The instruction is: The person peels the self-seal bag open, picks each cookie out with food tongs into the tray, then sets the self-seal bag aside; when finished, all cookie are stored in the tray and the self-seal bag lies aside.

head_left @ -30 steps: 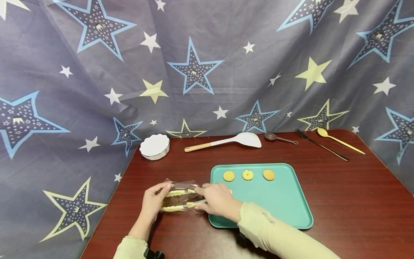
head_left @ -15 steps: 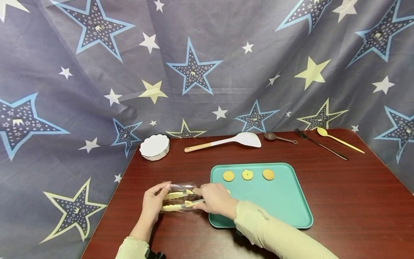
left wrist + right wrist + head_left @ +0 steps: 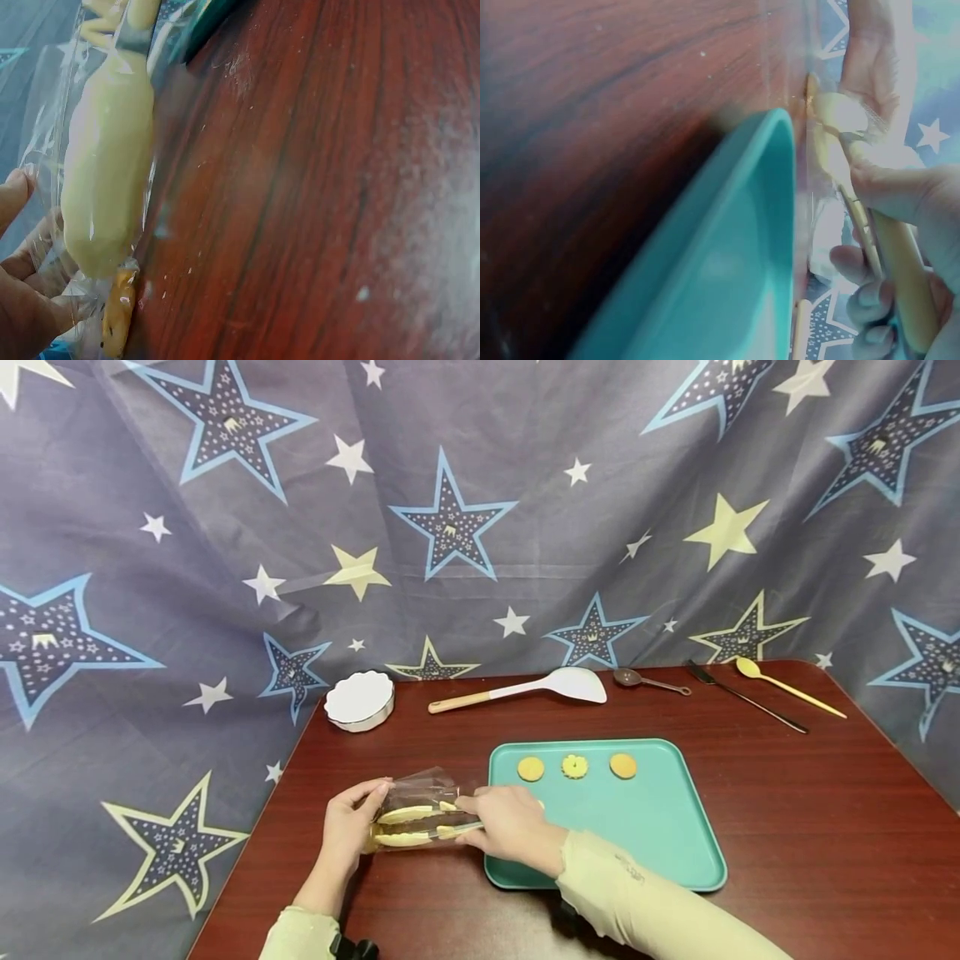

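My right hand (image 3: pixel 513 825) grips yellow-tipped tongs (image 3: pixel 405 840) by their arms. Both tong tips lie inside a clear plastic bag (image 3: pixel 423 783), pointing left and standing a little apart. With thumb and fingers my left hand (image 3: pixel 347 827) pinches the bag's left part. In the left wrist view, a golden-brown biscuit (image 3: pixel 118 315) with dark specks shows at the bag's end, just beyond the rounded tong tip (image 3: pixel 109 165). From the right wrist view, the tongs' yellow handle (image 3: pixel 906 281) lies between my right thumb and curled fingers.
A teal tray (image 3: pixel 622 860) to the right bears several round biscuits, one partly hidden by my right hand. Along the back lie a white fluted dish (image 3: pixel 360 702), a white turner (image 3: pixel 573 683), a brown measuring spoon (image 3: pixel 628 677), a black-ended utensil (image 3: pixel 701 672) and a yellow spoon (image 3: pixel 748 667).
My left hand has shifted slightly left, and the bag's upper film stands up more. The two tong tips sit slightly closer together. The right hand stays nearly in place, still holding the tongs.
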Demonstrator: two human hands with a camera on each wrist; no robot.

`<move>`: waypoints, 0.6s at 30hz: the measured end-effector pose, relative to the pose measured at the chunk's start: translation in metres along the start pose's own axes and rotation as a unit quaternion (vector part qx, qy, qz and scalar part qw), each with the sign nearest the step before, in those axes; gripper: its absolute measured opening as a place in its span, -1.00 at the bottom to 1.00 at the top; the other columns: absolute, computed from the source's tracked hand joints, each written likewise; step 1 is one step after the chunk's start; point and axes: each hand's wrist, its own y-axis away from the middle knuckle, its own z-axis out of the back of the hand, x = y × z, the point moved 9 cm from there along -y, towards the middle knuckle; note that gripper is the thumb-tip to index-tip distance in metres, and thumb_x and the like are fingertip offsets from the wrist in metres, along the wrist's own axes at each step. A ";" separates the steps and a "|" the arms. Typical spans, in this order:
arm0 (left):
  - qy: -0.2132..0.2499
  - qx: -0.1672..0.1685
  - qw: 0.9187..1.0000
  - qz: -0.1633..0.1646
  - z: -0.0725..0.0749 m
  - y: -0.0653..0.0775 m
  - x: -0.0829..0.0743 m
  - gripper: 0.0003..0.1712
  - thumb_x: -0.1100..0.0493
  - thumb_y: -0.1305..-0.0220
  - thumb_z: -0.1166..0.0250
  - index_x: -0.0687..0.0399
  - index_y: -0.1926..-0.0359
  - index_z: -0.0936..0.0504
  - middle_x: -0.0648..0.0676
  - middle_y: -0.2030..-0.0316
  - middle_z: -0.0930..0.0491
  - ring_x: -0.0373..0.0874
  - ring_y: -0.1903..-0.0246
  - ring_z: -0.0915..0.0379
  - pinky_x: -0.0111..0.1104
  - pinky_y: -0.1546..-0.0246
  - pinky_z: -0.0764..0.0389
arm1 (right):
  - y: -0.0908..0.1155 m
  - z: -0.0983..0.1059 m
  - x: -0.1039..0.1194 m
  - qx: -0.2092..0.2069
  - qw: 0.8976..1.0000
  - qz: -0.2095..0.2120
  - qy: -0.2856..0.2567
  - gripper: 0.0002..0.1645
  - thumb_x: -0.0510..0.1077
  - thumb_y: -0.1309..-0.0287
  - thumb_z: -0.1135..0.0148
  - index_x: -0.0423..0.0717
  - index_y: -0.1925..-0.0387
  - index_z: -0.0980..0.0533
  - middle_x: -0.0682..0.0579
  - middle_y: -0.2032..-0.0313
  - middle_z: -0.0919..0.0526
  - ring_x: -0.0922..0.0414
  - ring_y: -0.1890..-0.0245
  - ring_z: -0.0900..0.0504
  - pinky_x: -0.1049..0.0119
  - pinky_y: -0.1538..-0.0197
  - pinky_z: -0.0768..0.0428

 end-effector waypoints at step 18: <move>0.004 0.063 0.996 -0.069 -0.011 0.007 -0.012 -0.80 0.32 -0.22 -0.36 0.45 0.22 -0.70 0.37 0.05 -0.62 -0.21 -0.01 -0.55 -0.59 0.00 -0.46 | 0.007 0.021 -0.004 -0.064 0.998 0.028 0.008 -0.42 0.32 -0.03 -0.37 0.17 -0.04 -0.59 0.19 0.33 -0.64 0.22 0.46 -0.61 0.35 0.72 -0.24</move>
